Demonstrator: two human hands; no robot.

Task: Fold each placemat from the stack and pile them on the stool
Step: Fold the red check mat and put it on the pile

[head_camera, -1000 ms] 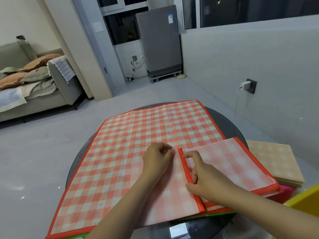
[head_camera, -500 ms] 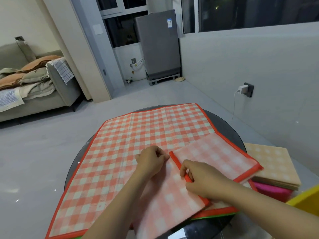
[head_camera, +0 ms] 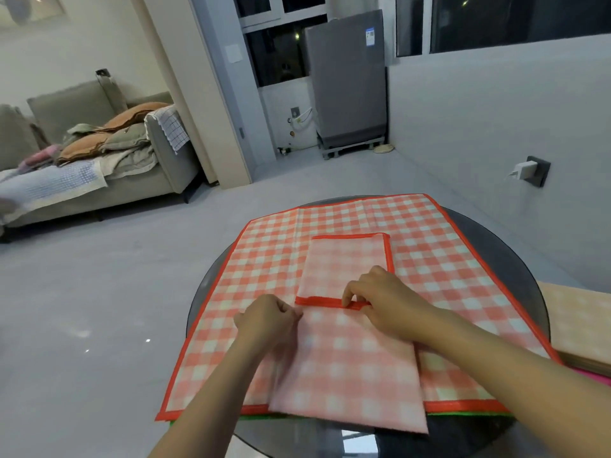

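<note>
Hands (head_camera: 266, 320) (head_camera: 385, 300) curled, knuckles up, pinching folded placemat (head_camera: 347, 342) hem

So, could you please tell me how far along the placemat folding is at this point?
Done: a pile of folded mats lies at the right edge, though the stool beneath is hidden. In hand: one pale checked placemat is partly folded; the right hand pinches its red-trimmed edge and the left hand holds its left side. Left: the red checked placemat is spread flat on the round table, with a green edge peeking from beneath.
</note>
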